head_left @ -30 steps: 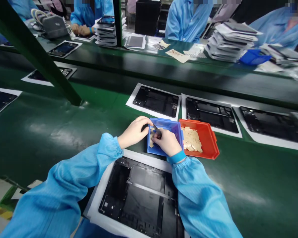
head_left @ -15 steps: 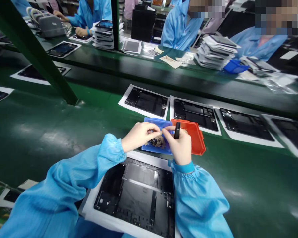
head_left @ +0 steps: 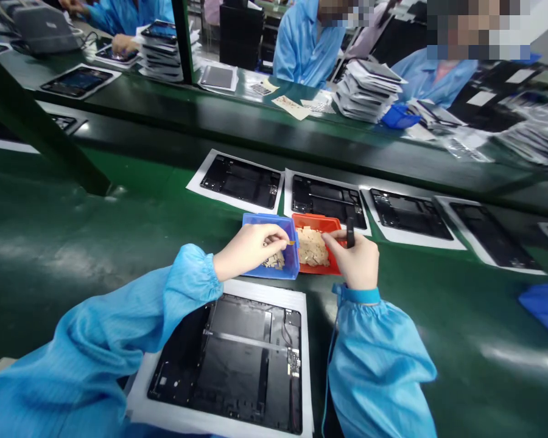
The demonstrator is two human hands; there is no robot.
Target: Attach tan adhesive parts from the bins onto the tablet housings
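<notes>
My left hand point(head_left: 253, 246) is above the blue bin point(head_left: 291, 267), its fingers pinching a small yellow-orange strip point(head_left: 291, 243). Small pale pieces point(head_left: 274, 260) lie inside that bin. Over the right side of the red bin point(head_left: 317, 220) is my right hand point(head_left: 357, 258), closed around a black stick-like tool point(head_left: 350, 231) that points upward; its lower end is hidden. Pale tan pieces point(head_left: 312, 244) fill much of the red bin. In front of me, an open black tablet housing point(head_left: 232, 365) lies on a white sheet point(head_left: 139, 395).
Behind the bins runs a row of tablet housings point(head_left: 242, 181) on white sheets. A green post point(head_left: 68, 146) slants down at the left. Blue plastic point(head_left: 545, 310) lies at the right. Across a raised ledge point(head_left: 237, 115), people in blue work beside stacked tablets point(head_left: 368, 91).
My right hand has moved right, away from my left hand, uncovering the tan pieces in the red bin. The yellow-orange strip now shows in my left fingers. The whole view has shifted.
</notes>
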